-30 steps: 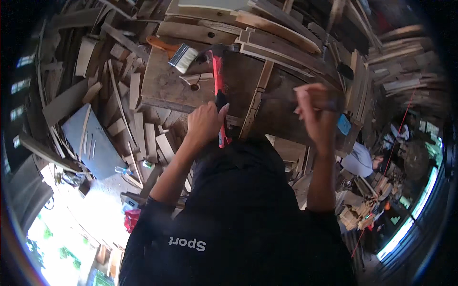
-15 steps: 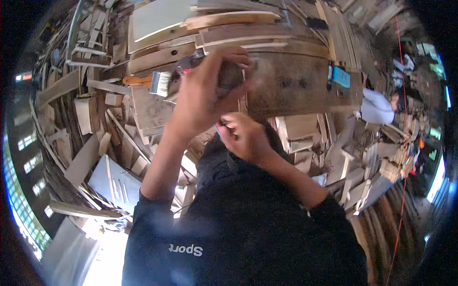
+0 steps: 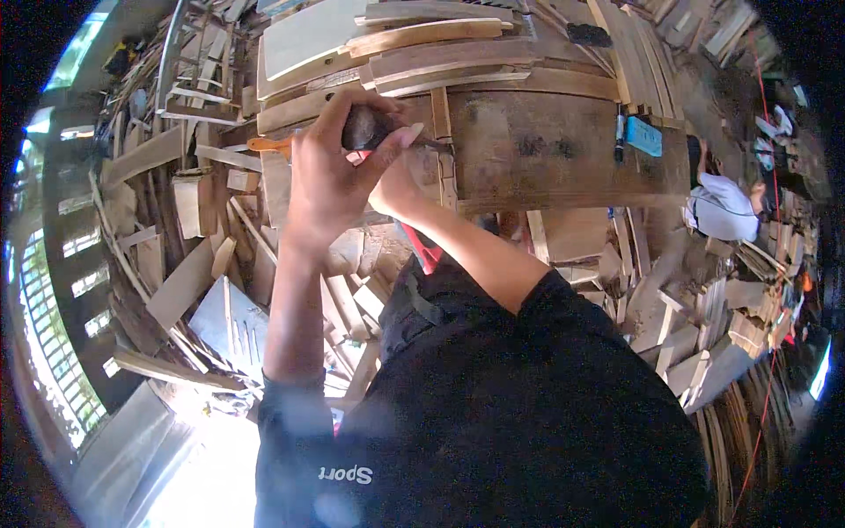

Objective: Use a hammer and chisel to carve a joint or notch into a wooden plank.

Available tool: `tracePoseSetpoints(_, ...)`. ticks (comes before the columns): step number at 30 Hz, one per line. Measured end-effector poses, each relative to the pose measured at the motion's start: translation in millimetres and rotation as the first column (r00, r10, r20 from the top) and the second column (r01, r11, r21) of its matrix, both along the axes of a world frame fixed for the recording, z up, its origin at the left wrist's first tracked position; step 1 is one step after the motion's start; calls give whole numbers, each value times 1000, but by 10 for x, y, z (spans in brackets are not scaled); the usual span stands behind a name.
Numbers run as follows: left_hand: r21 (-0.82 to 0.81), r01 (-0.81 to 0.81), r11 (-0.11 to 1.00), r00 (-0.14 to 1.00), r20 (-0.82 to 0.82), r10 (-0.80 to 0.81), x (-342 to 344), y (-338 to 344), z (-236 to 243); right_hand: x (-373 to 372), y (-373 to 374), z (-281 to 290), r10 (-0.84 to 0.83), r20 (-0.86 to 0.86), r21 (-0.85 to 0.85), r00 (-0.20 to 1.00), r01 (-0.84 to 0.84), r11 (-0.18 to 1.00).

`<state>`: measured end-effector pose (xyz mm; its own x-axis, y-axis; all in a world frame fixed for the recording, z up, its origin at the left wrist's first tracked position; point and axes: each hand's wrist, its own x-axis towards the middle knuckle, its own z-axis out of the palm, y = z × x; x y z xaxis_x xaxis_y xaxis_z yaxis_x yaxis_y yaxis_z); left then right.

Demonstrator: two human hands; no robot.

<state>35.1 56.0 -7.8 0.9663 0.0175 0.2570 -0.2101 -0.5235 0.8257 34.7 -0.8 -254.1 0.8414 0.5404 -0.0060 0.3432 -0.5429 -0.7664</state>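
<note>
My left hand (image 3: 321, 167) is wrapped round a dark rounded object (image 3: 363, 128), held over the wooden bench (image 3: 563, 167). What kind of thing it is, I cannot make out. A dark, narrow piece (image 3: 435, 143) juts from beside it to the right, and a small red patch shows under it. My right hand (image 3: 396, 187) reaches in beneath the left one, its fingers hidden behind the left hand and the object. Just left of my left hand lies a brush with an orange handle (image 3: 267, 143); its bristles are covered.
Wooden boards (image 3: 440, 62) lie stacked along the bench's far side. A blue box (image 3: 644, 136) and a black marker (image 3: 620, 136) rest at its right. Offcuts (image 3: 352, 308) litter the floor. A person in a light shirt (image 3: 723, 209) is beyond the bench's right end.
My right hand has moved forward and left, in under my left hand. The left hand has shifted slightly left and now covers the brush's bristles. The whole view has shifted a little.
</note>
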Motion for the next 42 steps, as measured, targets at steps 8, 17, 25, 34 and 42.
tracePoseSetpoints(8, 149, -60, 987, 990, -114, 78, 5, -482, 175, -84, -1147, 890, 356, -527, 186, 772, -304, 934)
tracePoseSetpoints(17, -32, -115, 993, 975, -195, 106, 27, -553, 102, -251, -3434, 880, 268, -483, 99, 833, -253, 962)
tracePoseSetpoints(25, -178, -78, 981, 967, -255, 31, 218, -615, 111, -234, -4201, 913, 32, -475, 29, 879, -21, 999)
tracePoseSetpoints(34, -44, -227, 973, 917, -346, 198, 538, -653, 183, -176, -4003, 886, -54, -471, 70, 880, 98, 993)
tracePoseSetpoints(42, 173, 16, 985, 984, -176, 15, 574, -746, 210, -115, -3960, 990, -130, -412, 52, 902, 166, 985)
